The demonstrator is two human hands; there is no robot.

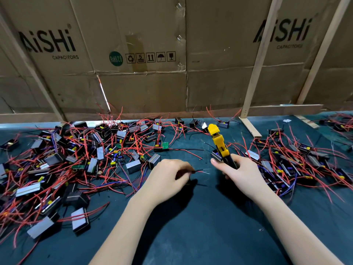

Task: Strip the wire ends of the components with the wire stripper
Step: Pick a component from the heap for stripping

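Observation:
My right hand (237, 170) grips the black handles of a yellow wire stripper (218, 141), whose head points up and away over the mat. My left hand (170, 177) holds a small black component; its body is mostly hidden under my curled fingers. Thin wires (202, 170) stick out from that hand toward the right, their tips in the gap between my two hands and apart from the stripper. A big heap of black components with red wires (76, 159) lies to the left, and a second heap (298, 159) lies to the right.
A dark blue-green mat (191, 236) covers the table. Flattened cardboard boxes (133, 54) braced by wooden slats (256, 73) wall off the far edge. A loose wooden strip (249, 127) lies on the mat at the back right.

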